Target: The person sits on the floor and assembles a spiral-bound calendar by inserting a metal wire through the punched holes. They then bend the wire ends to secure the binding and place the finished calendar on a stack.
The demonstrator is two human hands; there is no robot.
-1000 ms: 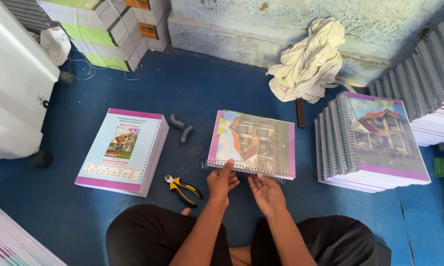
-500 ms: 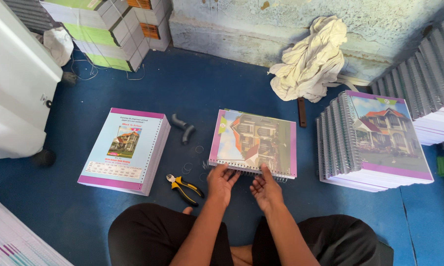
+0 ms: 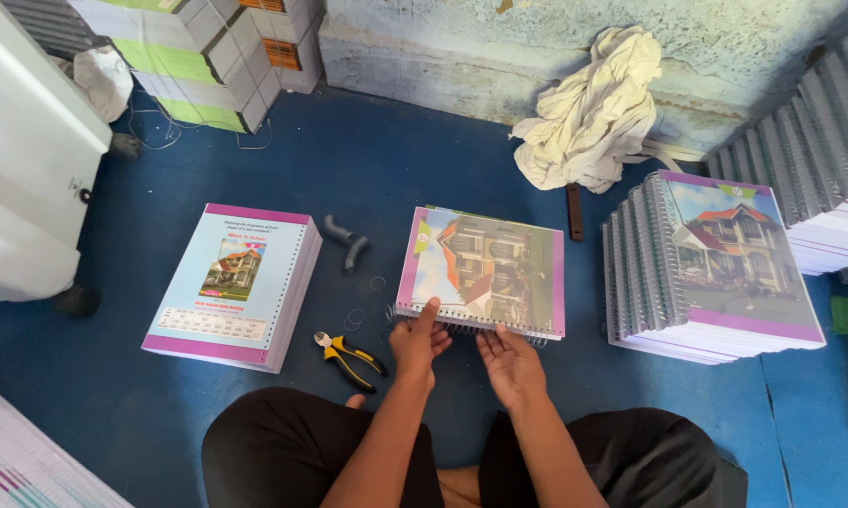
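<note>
Blue floor [image 3: 254, 452] holds a purple-edged book with a house picture [image 3: 485, 273] right in front of the person. Both hands work at its near edge, where a wire coil [image 3: 499, 331] sits. The left hand [image 3: 417, 341] pinches that edge; the right hand [image 3: 510, 362] has fingers spread under the coil. A tall pile of coiled books [image 3: 715, 263] looks done. A pile without coils [image 3: 231, 287] looks left.
</note>
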